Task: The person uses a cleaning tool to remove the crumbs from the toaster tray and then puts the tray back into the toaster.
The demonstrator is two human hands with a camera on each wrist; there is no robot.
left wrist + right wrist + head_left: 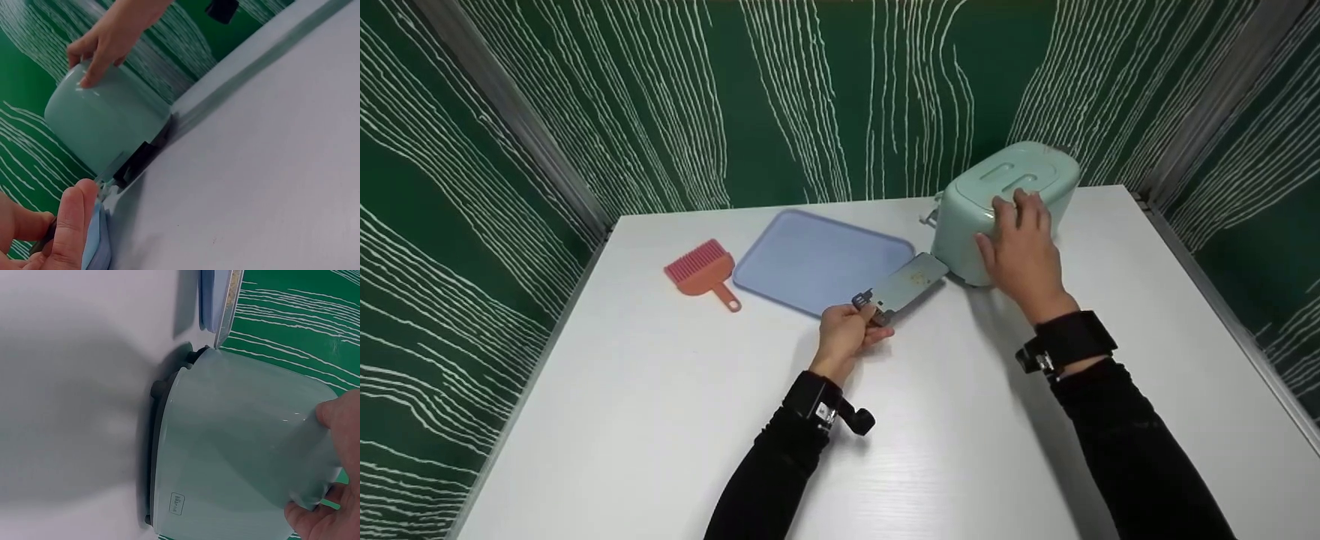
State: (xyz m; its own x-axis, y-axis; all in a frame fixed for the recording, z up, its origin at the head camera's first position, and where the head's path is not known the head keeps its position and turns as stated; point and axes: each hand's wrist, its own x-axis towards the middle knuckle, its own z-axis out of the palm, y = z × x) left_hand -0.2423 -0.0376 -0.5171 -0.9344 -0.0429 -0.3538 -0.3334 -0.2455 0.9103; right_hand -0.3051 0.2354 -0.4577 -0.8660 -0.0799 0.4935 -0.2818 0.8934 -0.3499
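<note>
My left hand (844,330) pinches the near end of a flat grey crumb tray (906,289) between thumb and fingers. Yellowish crumbs (919,277) lie on its far part, close to the lower corner of a mint-green toaster (969,232). The tray is held above a blue tray (817,262) and partly covers its right edge. My right hand (1024,255) grips the toaster's upper near edge, fingers on top and thumb on the side. In the right wrist view, the toaster's dark base (159,433) faces the white table.
Left of the blue tray lies an orange hand brush (705,277) with pink bristles, its handle toward me. The white table (675,420) meets green walls (840,97) with white wavy lines at the back and sides. The toaster stands near the back right.
</note>
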